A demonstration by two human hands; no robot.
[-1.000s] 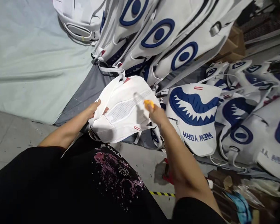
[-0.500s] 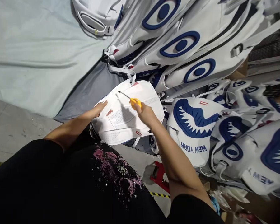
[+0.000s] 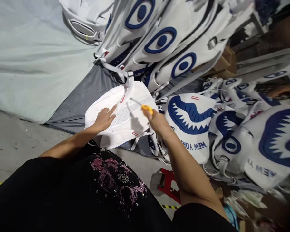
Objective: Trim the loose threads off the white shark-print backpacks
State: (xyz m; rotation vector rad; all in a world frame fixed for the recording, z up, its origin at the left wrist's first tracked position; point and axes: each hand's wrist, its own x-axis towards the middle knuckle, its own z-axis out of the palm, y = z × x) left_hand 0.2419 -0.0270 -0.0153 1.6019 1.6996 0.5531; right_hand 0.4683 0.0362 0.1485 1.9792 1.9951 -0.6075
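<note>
A white backpack (image 3: pixel 103 109) lies in front of me with its back panel and straps upward. My left hand (image 3: pixel 103 120) rests on it, fingers stretched out toward the small red-edged tag (image 3: pixel 122 99) by a strap. In my right hand (image 3: pixel 157 119) is a screwdriver (image 3: pixel 147 109) with a yellow handle and a thin metal shaft. The shaft is slightly blurred and points up and left over the back panel, casting a shadow there. Whether its tip touches the bag I cannot tell.
White backpacks with blue eye patches (image 3: pixel 161 40) crowd the back. One with a toothed-mouth patch (image 3: pixel 192 114) stands to the right, others beyond it. Grey cloth (image 3: pixel 74 100) and pale sheeting (image 3: pixel 26 58) lie left. A red stool (image 3: pixel 168 185) is below. Another person is partly visible at far right.
My left hand has moved from the bag's left edge onto its back panel, fingers now extended. The strap has shifted over the panel. My right hand still holds the screwdriver.
</note>
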